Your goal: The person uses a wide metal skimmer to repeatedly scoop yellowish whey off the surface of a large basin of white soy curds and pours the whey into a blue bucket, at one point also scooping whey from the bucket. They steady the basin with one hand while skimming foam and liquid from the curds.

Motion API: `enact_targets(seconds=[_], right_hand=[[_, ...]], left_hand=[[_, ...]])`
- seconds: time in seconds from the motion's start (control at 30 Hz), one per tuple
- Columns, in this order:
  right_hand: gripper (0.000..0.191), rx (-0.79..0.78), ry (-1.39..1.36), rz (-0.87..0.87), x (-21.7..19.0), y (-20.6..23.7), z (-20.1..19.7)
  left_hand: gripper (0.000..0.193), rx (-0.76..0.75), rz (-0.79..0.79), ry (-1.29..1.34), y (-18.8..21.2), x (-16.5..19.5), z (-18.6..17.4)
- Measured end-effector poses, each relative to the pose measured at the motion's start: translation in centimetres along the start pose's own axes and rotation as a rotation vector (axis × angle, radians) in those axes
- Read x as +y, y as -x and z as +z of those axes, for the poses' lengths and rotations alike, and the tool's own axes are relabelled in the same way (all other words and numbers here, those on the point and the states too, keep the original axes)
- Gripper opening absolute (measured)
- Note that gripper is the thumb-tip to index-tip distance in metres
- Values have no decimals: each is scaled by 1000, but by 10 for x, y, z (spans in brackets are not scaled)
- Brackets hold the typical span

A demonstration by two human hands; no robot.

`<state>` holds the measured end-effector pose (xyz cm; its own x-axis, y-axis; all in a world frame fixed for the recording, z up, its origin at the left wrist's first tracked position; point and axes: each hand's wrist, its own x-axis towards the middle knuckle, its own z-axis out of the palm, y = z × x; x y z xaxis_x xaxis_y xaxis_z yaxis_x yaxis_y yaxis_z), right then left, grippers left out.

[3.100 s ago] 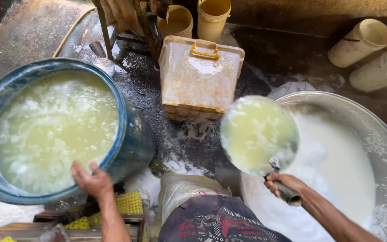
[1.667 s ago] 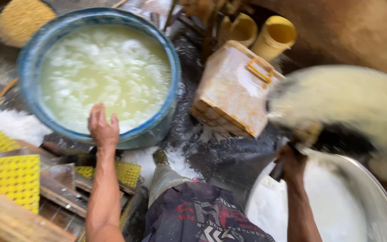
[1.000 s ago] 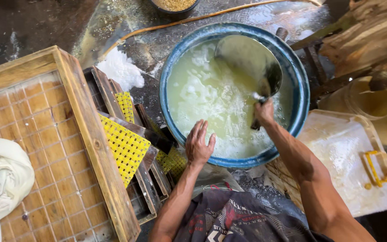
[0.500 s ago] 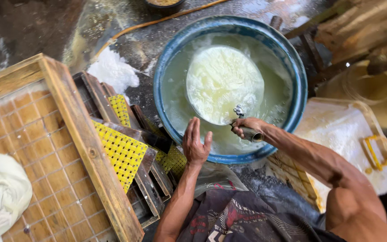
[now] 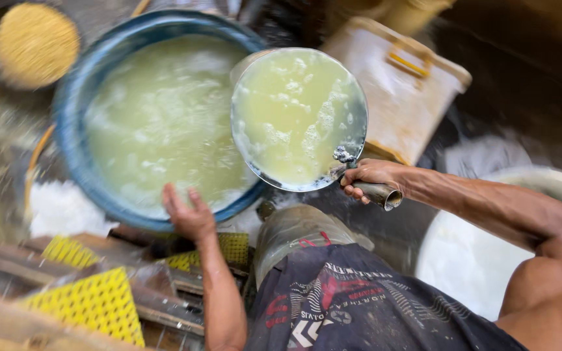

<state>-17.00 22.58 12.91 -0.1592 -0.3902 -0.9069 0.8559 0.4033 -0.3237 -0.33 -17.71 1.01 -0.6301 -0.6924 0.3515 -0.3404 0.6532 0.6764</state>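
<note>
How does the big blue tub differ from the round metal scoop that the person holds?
The blue tub is far wider than the metal scoop. The tub has a blue rim and stands low, with the left hand on its edge; the scoop is grey metal, held up by its handle in the right hand, over the tub's right edge. Both are round and hold pale, yellowish, foamy liquid.

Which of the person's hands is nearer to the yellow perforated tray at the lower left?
Left. The left hand rests on the blue tub's rim just above the yellow perforated tray; the right hand grips the ladle handle farther right.
</note>
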Motion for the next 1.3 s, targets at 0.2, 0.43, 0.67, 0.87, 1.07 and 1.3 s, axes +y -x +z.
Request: enact_targets(seconds=[0.2, 0.43, 0.67, 0.87, 1.07, 1.3], right_hand=[[21, 160, -253, -88, 163, 93, -77], [22, 282, -722, -83, 375, 143, -159], [18, 361, -1003, -238, 561, 126, -224], [17, 498, -1273, -305, 642, 139, -270], [23, 623, -1484, -347, 668, 157, -298], [18, 798, -1493, -322, 688, 163, -272]], left_hand=[[74, -6, 92, -73, 16, -8, -2], [61, 33, 312, 45, 70, 61, -3], [45, -356, 678, 224, 228, 202, 68], [45, -983, 556, 377, 340, 300, 84], [52, -1260, 656, 235, 399, 349, 101], [78, -1463, 818, 144, 441, 380, 156]])
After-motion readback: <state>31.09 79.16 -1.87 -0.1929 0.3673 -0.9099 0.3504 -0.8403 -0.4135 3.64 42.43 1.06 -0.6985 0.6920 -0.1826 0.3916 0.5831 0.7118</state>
